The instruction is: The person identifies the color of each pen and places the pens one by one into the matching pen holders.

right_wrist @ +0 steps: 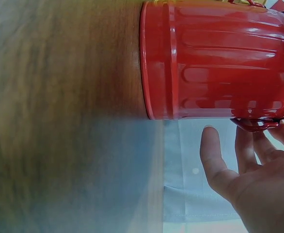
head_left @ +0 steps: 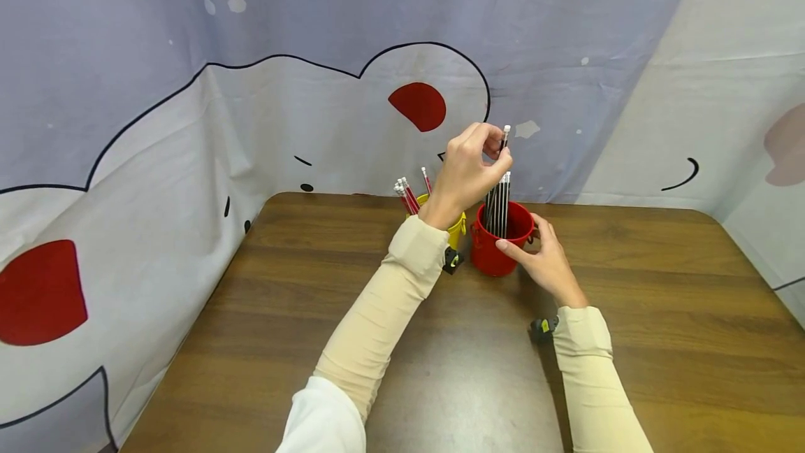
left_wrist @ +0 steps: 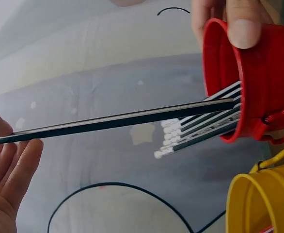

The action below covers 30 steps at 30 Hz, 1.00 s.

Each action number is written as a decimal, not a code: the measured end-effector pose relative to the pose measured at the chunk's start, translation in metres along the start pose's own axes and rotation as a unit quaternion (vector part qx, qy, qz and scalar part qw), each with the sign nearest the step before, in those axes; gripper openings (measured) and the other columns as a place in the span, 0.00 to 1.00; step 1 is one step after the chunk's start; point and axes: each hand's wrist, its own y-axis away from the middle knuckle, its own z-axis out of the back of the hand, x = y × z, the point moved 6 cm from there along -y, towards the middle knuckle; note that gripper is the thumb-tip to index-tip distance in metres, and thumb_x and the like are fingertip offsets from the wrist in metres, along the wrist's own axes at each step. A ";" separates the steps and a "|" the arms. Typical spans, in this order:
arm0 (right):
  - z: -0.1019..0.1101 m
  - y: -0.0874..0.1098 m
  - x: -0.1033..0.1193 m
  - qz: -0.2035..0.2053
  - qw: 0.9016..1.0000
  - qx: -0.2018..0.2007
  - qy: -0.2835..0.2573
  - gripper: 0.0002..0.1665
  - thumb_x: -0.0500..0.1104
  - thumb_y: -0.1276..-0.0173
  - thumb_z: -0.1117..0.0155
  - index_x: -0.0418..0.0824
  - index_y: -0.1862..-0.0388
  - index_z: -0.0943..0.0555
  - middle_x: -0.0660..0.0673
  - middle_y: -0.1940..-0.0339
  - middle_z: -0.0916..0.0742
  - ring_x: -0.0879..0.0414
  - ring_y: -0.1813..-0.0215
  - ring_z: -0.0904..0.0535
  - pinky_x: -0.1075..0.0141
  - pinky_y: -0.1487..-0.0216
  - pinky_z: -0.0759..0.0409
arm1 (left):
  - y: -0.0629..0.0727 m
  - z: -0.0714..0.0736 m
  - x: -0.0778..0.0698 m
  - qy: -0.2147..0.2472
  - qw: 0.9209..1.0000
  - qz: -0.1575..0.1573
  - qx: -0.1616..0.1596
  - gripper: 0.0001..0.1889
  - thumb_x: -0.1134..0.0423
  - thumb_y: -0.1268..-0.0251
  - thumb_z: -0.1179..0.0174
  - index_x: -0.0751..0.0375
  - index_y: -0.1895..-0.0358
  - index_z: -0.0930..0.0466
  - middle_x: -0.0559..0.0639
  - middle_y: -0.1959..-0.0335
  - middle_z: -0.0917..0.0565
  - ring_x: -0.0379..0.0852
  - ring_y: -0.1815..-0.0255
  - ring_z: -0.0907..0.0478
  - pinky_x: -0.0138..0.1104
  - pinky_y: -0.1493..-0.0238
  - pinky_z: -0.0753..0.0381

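My left hand (head_left: 468, 166) pinches a dark, pale-striped pencil (left_wrist: 127, 119) near its white eraser end. The pencil hangs above the red bucket (head_left: 493, 257), its lower end at the bucket's mouth in the left wrist view. Several matching pencils (left_wrist: 207, 127) lean together inside the bucket, erasers up. My right hand (head_left: 547, 264) holds the bucket at its right side, thumb on the near rim and fingers on the far side. In the right wrist view, those fingers (right_wrist: 246, 150) are beside the bucket's small side handle.
Left of the red bucket stands a yellow bucket (left_wrist: 251, 199), partly hidden by my left arm in the head view, with several red pencils (head_left: 409, 196) in it. Both stand on a brown wooden table (head_left: 302, 285), near its back edge. A patterned curtain (head_left: 314, 117) hangs behind.
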 end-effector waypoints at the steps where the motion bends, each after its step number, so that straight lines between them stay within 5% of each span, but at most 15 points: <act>1: 0.000 0.000 0.000 0.001 1.000 0.000 0.000 0.44 0.58 0.45 0.33 0.52 0.33 0.41 0.43 0.42 0.32 0.49 0.45 0.37 0.53 0.49 0.36 | 0.002 -0.001 0.001 -0.001 1.000 0.005 0.004 0.04 0.70 0.47 0.45 0.67 0.67 0.24 0.53 0.73 0.23 0.40 0.72 0.24 0.20 0.68 0.25; 24: -0.004 -0.002 0.000 0.003 1.000 0.002 -0.005 0.45 0.58 0.45 0.33 0.50 0.33 0.41 0.44 0.41 0.33 0.48 0.45 0.34 0.55 0.52 0.35 | 0.055 -0.030 0.031 0.012 0.995 0.063 0.081 0.03 0.72 0.45 0.44 0.68 0.67 0.24 0.53 0.71 0.23 0.39 0.74 0.24 0.17 0.69 0.27; 30: -0.002 -0.002 -0.001 0.003 1.000 0.000 0.003 0.45 0.58 0.45 0.33 0.50 0.32 0.42 0.43 0.41 0.33 0.48 0.45 0.34 0.56 0.53 0.35 | 0.067 -0.034 0.036 0.013 0.993 0.078 0.092 0.04 0.71 0.44 0.43 0.68 0.66 0.24 0.53 0.71 0.22 0.40 0.74 0.25 0.23 0.69 0.23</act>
